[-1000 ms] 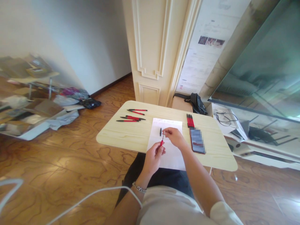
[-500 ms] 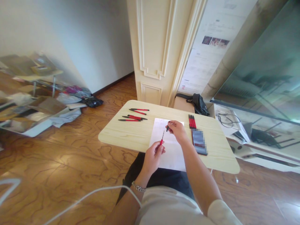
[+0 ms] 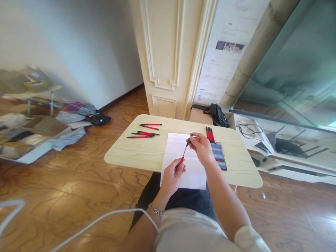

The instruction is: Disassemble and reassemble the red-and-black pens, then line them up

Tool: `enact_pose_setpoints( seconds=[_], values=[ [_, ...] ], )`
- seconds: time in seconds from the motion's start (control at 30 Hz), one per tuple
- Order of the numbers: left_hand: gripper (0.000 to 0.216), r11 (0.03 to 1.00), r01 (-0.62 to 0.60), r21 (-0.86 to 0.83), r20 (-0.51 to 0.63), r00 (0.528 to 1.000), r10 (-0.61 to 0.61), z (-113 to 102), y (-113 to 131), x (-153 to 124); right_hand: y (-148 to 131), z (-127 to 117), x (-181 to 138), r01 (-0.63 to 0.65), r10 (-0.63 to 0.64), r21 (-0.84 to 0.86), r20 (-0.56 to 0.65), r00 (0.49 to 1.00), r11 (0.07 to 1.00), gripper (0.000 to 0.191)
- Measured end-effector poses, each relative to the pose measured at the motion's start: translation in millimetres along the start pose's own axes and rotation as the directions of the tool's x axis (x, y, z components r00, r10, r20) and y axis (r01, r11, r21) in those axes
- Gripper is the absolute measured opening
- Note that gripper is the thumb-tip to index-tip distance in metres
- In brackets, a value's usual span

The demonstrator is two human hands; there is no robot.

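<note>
My left hand [image 3: 173,173] is closed round the red barrel of a pen [image 3: 182,159] above a white sheet of paper [image 3: 183,159]. A thin refill sticks out of the barrel toward my right hand [image 3: 202,147]. That hand pinches a small black pen tip [image 3: 188,142] at the refill's far end. Several red and black pens [image 3: 144,130] lie loose on the left part of the light wooden table [image 3: 136,152]. A neat row of red pens [image 3: 209,134] lies to the right of the paper, above a dark phone [image 3: 219,156].
The small table has rounded corners and stands on a wooden floor. A cream panelled pillar [image 3: 168,56] rises behind it. A black bag [image 3: 217,115] sits at its far right. A glass cabinet [image 3: 283,105] is at right; clutter and cloths [image 3: 65,122] lie at left.
My right hand let go of the refill, picked the black tip up off the paper and brought it to the refill's end. The left hand kept holding the red barrel.
</note>
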State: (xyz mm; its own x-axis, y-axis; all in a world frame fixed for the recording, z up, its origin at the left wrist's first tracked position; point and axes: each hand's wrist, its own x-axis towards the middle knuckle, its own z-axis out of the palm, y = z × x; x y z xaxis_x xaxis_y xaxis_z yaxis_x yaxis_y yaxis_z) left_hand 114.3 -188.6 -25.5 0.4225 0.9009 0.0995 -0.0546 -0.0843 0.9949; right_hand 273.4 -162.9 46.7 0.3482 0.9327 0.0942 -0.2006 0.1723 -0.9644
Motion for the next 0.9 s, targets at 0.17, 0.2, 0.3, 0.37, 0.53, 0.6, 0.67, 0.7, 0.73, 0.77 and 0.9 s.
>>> enact_pose_setpoints(
  seconds=[0.17, 0.2, 0.3, 0.37, 0.53, 0.6, 0.67, 0.7, 0.73, 0.77, 0.9],
  values=[
    [0.038, 1.000, -0.001, 0.029, -0.002, 1.000, 0.001, -1.0, -1.2, 0.5, -1.9, 1.2, -0.6, 0.009, -0.009, -0.043, 0.010, 1.000, 0.999, 0.034],
    [0.039, 1.000, 0.002, 0.026, -0.007, 1.000, -0.001, -0.9, -1.3, 0.5, -2.1, 1.2, -0.4, 0.014, -0.013, -0.057, 0.015, 1.000, 0.998, 0.034],
    [0.040, 1.000, 0.009, 0.016, -0.007, 1.000, -0.008, -0.5, -1.2, 0.5, -0.9, 1.3, -0.9, 0.032, -0.028, -0.117, 0.033, 0.999, 0.993, 0.034],
    [0.041, 1.000, 0.009, 0.017, -0.005, 1.000, -0.009, -0.5, -1.2, 0.7, 2.2, 1.6, -3.3, 0.039, -0.031, -0.159, 0.055, 0.998, 0.986, 0.033],
    [0.040, 0.999, 0.004, 0.038, -0.005, 1.000, -0.004, -2.1, -2.4, 1.1, 14.9, 2.3, -15.3, 0.018, 0.007, -0.228, 0.106, 0.994, 0.973, 0.031],
    [0.040, 0.999, -0.002, 0.045, 0.005, 1.000, 0.002, -3.1, -3.0, 0.8, 19.1, 1.9, -19.5, 0.009, 0.012, -0.227, 0.093, 0.996, 0.974, 0.031],
    [0.040, 0.999, -0.007, 0.050, 0.019, 1.000, 0.006, -3.7, -3.3, 0.3, 21.6, 1.1, -21.9, 0.004, 0.014, -0.221, 0.081, 0.997, 0.975, 0.031],
    [0.039, 0.999, -0.008, 0.053, 0.027, 1.000, 0.006, -3.8, -3.3, 0.0, 22.3, 0.6, -22.5, 0.003, 0.014, -0.219, 0.078, 0.997, 0.976, 0.031],
    [0.039, 0.998, -0.008, 0.057, 0.034, 0.999, 0.006, -3.8, -3.3, -0.2, 22.7, 0.1, -22.7, 0.004, 0.013, -0.218, 0.077, 0.997, 0.976, 0.031],
    [0.040, 0.998, -0.007, 0.060, 0.038, 0.999, 0.005, -3.7, -3.2, -0.4, 22.9, -0.4, -22.7, 0.006, 0.011, -0.219, 0.077, 0.997, 0.976, 0.030],
    [0.040, 0.997, -0.011, 0.071, 0.035, 0.999, 0.008, -2.7, -3.1, -0.2, 23.3, -2.4, -22.4, 0.017, 0.000, -0.226, 0.076, 0.997, 0.974, 0.030]
  ],
)
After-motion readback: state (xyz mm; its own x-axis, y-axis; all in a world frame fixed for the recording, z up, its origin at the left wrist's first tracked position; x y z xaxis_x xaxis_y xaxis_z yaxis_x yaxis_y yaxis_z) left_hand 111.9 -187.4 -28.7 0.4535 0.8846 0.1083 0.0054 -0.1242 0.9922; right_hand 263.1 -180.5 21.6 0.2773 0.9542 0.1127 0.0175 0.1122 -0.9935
